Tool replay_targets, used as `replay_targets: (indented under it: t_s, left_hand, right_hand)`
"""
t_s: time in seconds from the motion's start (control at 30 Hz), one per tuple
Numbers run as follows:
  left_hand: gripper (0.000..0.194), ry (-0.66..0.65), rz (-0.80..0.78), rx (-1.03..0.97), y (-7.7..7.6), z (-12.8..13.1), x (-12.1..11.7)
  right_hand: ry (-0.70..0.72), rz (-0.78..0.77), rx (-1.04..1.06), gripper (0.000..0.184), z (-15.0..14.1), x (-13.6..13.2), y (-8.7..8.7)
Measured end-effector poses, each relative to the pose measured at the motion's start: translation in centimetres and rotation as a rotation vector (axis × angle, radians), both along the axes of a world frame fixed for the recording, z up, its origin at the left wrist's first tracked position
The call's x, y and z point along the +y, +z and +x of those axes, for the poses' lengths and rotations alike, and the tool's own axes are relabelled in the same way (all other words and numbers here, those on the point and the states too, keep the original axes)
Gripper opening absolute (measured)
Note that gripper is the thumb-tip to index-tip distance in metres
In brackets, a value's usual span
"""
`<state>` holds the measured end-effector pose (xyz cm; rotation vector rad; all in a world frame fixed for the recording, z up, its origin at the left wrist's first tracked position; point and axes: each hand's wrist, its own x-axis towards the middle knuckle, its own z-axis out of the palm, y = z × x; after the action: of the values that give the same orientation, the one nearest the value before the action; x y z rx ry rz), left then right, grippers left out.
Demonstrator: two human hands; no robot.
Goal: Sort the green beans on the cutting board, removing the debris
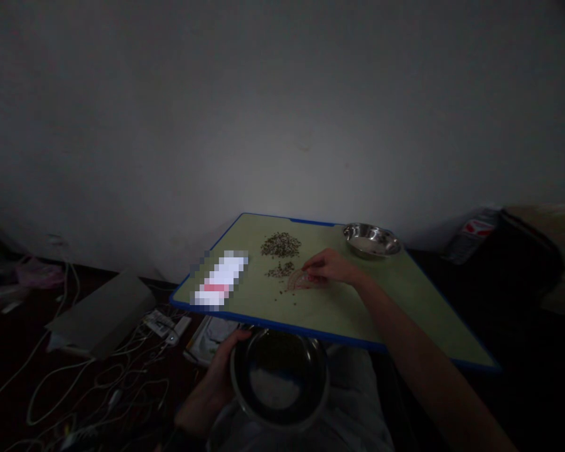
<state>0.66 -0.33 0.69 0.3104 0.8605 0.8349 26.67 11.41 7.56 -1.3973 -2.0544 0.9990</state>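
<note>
My right hand (pixel 327 267) is closed on a clear, half-round plastic piece (pixel 297 280) with reddish marks, shaped like a protractor. It rests on or just above the pale green tabletop (pixel 339 320); I cannot tell which. Left of the piece lies a small pile of dark and light seeds or grains (pixel 281 270), with a few strays nearer me. A larger pile of the same seeds (pixel 281 245) spreads farther back. Below the table's front edge, my left hand (pixel 221 373) grips a metal bowl (pixel 240 389) by its left rim. The bowl's inside is dark.
A second metal bowl (pixel 371 243) stands at the table's back right. A bright, pixelated flat object (pixel 221 280) lies on the left. The table has a blue rim (pixel 282 328). Cables, a power strip (pixel 162 325) and a grey box (pixel 103 311) crowd the floor; a bottle (pixel 473 235) is at right.
</note>
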Motion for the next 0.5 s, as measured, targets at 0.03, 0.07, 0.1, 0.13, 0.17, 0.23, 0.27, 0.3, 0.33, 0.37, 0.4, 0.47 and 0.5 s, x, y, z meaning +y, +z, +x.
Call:
replay_targets:
  t_s: [0.03, 0.07, 0.1, 0.13, 0.17, 0.23, 0.27, 0.3, 0.33, 0.37, 0.4, 0.47, 0.5]
  left_hand:
    - [0.016, -0.01, -0.001, -0.009, -0.1, 0.0, 0.0]
    - [0.016, -0.008, 0.001, -0.016, -0.2, -0.1, 0.0]
    - [0.015, -0.004, 0.001, -0.023, -0.3, -0.1, 0.0]
    - [0.015, 0.001, 0.0, -0.03, -0.5, -0.2, 0.1]
    - [0.015, 0.002, -0.002, -0.036, -0.6, -0.2, 0.1]
    - [0.015, -0.005, -0.001, -0.049, -0.7, -0.3, 0.1]
    - [0.016, -0.01, -0.001, -0.049, -0.8, -0.3, 0.1]
    - [0.016, -0.013, -0.002, -0.043, -0.9, -0.4, 0.2]
    - [0.016, -0.012, 0.0, -0.038, -1.0, -0.4, 0.2]
    - [0.015, -0.01, 0.001, -0.033, -1.1, -0.5, 0.2]
    - [0.015, -0.001, 0.005, -0.027, -1.3, -0.6, 0.3]
    - [0.014, 0.021, 0.014, -0.007, -1.6, -0.7, 0.3]
    - [0.014, 0.031, 0.019, 0.006, -1.7, -0.7, 0.3]
  right_hand:
    - [0.003, 0.007, -0.002, 0.028, -0.1, -0.1, 0.0]
    - [0.006, 0.01, -0.002, 0.028, -0.3, -0.2, 0.1]
    - [0.01, 0.006, 0.0, 0.028, -0.4, -0.3, 0.1]
    - [0.013, -0.002, 0.004, 0.029, -0.6, -0.3, 0.1]
    - [0.014, -0.014, 0.01, 0.029, -0.7, -0.4, 0.1]
    - [0.013, -0.032, 0.025, 0.03, -0.9, -0.5, 0.0]
    - [0.01, -0.038, 0.035, 0.029, -1.0, -0.5, 0.0]
    - [0.004, -0.044, 0.046, 0.029, -1.0, -0.5, -0.1]
    - [-0.005, -0.049, 0.059, 0.029, -1.0, -0.4, -0.2]
    - [-0.013, -0.052, 0.069, 0.029, -1.0, -0.4, -0.2]
    - [-0.02, -0.055, 0.077, 0.029, -1.0, -0.4, -0.2]
    - [-0.021, -0.059, 0.081, 0.028, -0.9, -0.4, -0.2]
    - [-0.016, -0.058, 0.081, 0.028, -0.9, -0.3, -0.2]
